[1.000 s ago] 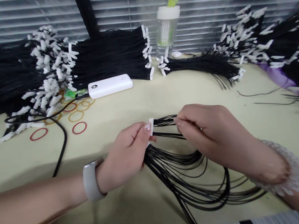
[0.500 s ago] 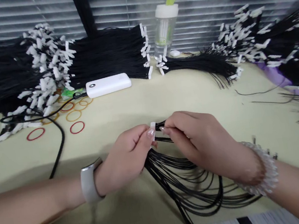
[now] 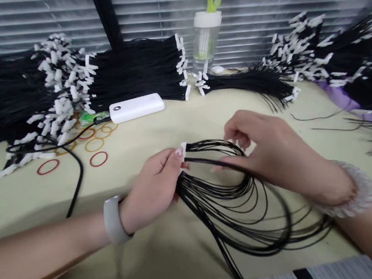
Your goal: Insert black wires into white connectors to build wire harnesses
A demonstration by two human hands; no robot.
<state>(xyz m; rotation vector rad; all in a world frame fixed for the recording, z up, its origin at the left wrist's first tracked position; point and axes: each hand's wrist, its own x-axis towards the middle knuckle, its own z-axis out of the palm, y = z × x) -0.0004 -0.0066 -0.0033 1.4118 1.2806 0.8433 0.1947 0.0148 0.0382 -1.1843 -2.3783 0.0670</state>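
My left hand (image 3: 155, 180) pinches a white connector (image 3: 183, 153) between thumb and fingers. Out of the connector's right side runs a bundle of thin black wires (image 3: 221, 192), bent in loops toward the right and down past the table's near edge. To the right of the connector, my right hand (image 3: 267, 151) has its thumb and fingers apart around the upper wire loops. Some wires pass between its thumb and index finger without being gripped. Its other fingers are partly curled and slightly blurred.
Bundles of black wires with white connectors (image 3: 135, 72) line the back, left and right. A white power bank (image 3: 136, 108) with a black cable lies at back left, near several rubber bands (image 3: 99, 159). A clear bottle (image 3: 206, 44) stands against the blinds.
My right hand has moved right from the connector and its thumb and fingers have spread off the wires. My left hand, with the connector, has shifted slightly up and left.
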